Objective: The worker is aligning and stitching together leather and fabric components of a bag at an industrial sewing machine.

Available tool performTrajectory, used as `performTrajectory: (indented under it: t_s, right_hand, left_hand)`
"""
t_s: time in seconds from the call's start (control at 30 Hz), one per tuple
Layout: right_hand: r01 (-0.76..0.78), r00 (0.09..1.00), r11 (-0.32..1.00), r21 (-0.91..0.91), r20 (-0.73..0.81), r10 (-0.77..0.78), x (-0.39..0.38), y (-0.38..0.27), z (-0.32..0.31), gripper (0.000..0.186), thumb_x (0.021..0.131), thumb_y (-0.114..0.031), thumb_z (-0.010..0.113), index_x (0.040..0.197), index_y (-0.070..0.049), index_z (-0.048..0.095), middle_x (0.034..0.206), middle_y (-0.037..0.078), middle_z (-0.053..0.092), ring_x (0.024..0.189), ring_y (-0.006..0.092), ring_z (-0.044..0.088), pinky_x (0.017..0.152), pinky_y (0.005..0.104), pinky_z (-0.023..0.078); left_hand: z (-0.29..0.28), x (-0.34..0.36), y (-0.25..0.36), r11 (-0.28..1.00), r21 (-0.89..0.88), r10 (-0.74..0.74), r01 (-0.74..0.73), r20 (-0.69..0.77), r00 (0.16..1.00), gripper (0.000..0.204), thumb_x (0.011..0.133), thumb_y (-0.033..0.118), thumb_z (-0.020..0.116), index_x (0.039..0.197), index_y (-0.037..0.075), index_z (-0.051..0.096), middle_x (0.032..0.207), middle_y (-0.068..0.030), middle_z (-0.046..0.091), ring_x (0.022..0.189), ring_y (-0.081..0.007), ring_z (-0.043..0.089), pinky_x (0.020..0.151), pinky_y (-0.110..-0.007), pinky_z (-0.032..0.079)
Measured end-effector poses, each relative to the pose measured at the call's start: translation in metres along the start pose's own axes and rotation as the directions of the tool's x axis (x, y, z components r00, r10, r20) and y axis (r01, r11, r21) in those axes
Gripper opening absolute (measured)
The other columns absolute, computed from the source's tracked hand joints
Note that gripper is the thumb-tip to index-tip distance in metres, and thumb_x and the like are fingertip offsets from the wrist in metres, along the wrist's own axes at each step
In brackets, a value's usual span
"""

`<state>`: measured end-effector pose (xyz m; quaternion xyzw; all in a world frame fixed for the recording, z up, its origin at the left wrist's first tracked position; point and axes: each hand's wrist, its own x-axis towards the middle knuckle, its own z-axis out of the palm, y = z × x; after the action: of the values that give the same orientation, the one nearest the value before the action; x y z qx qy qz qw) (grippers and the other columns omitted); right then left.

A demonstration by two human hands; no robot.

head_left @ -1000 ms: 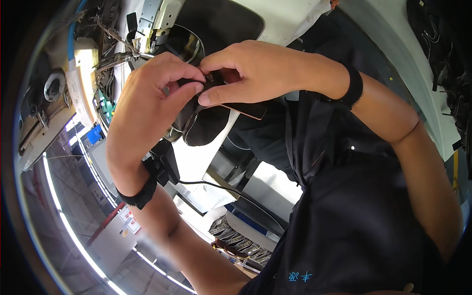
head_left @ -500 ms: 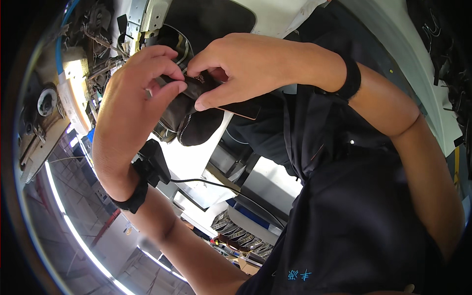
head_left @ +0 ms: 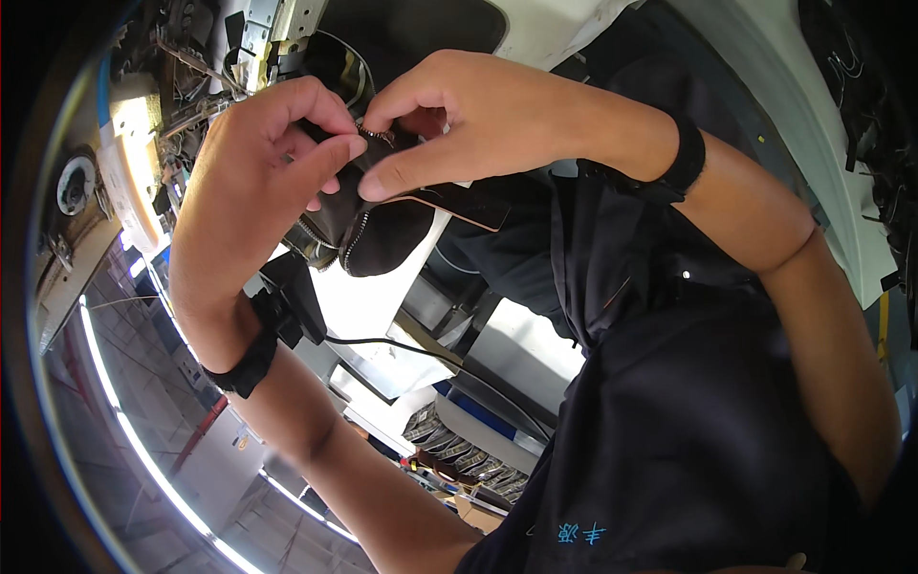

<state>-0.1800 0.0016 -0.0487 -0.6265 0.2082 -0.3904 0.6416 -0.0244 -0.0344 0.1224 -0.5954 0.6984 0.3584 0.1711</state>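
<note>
Both hands raised, wrists bent inward. Black pouch pinched by left hand; zipper pull gripped by right hand fingers. Hands shifted slightly upward since earlier.

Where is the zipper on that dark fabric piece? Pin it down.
In the head view, upper centre-left: the zipper runs along the dark fabric piece, pinched between the left hand and right hand.
</note>
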Motion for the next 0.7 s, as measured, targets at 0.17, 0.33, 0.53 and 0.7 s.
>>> performTrajectory:
  t_s: [0.17,0.33,0.53,0.7]
  right_hand:
    - [0.007,0.996,1.0,-0.018,-0.087,-0.009,0.005,0.002,0.004,0.038,0.096,-0.038,0.076,0.095,0.0,0.075,0.069,0.002,0.059,0.06,0.009,0.052,0.052,0.028,0.04]
    - [0.062,0.996,0.997,0.051,-0.071,-0.059,0.009,0.0,0.005,0.034,0.097,-0.033,0.075,0.095,0.002,0.075,0.072,0.002,0.057,0.06,0.0107,0.054,0.053,0.0289,0.043]
    - [0.133,0.986,0.991,0.021,-0.1,-0.131,0.009,0.0,0.009,0.025,0.096,-0.024,0.075,0.092,0.001,0.073,0.079,0.004,0.054,0.073,0.0133,0.053,0.067,0.0307,0.046]
    - [0.327,0.881,0.925,-0.193,-0.292,-0.372,0.013,0.006,0.023,0.018,0.09,-0.018,0.075,0.084,-0.002,0.068,0.085,0.006,0.058,0.085,0.0221,0.055,0.08,0.0359,0.045]
  left_hand:
    - [-0.004,0.001,-0.003,1.0,0.012,0.002,-0.002,0.031,1.0,0.009,0.096,0.007,0.07,0.1,0.001,0.066,0.097,0.0011,0.067,0.072,-0.0027,0.06,0.062,-0.02,0.048]
    - [-0.004,-0.012,-0.007,0.986,-0.155,0.049,-0.054,-0.038,0.998,0.022,0.097,0.005,0.068,0.118,0.001,0.069,0.106,0.0008,0.07,0.08,-0.004,0.063,0.07,-0.02,0.05]
    - [0.061,-0.049,-0.017,0.959,0.186,0.281,-0.213,-0.703,0.653,0.03,0.09,0.002,0.076,0.12,0.004,0.071,0.116,-0.0081,0.074,0.095,-0.0155,0.068,0.084,-0.029,0.056]
    - [0.128,-0.041,-0.03,0.943,0.248,0.327,-0.22,-0.805,0.494,0.047,0.083,0.001,0.079,0.128,0.002,0.067,0.115,-0.0126,0.071,0.103,-0.0287,0.068,0.094,-0.039,0.05]
